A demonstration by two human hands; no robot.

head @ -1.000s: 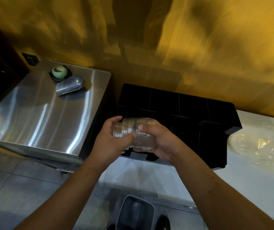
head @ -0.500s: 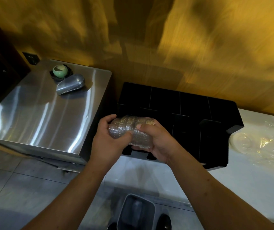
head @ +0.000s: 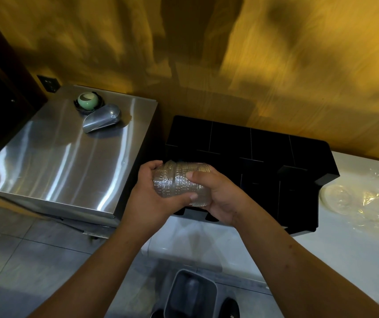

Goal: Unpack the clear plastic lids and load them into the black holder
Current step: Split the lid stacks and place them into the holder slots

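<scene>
Now slightly further left, the clear ribbed plastic lid stack (head: 177, 182), clamped by left hand (head: 147, 200) and right hand (head: 220, 198) (black divided plastic holder (head: 230, 138) just beyond them), could buckle and spill if squeezed.

Person, body parts only. Left forearm (head: 96, 267) at lower left of frame, right forearm (head: 298, 260) at lower right, both bare up to the frame edge. A few small dark specks on the right forearm. Left hand (head: 151, 198) and right hand (head: 220, 198) bare, fingers (head: 194, 176) with short trimmed nails. Bottom centre: two dark shoes (head: 230, 306), toes only, blurry.
</scene>
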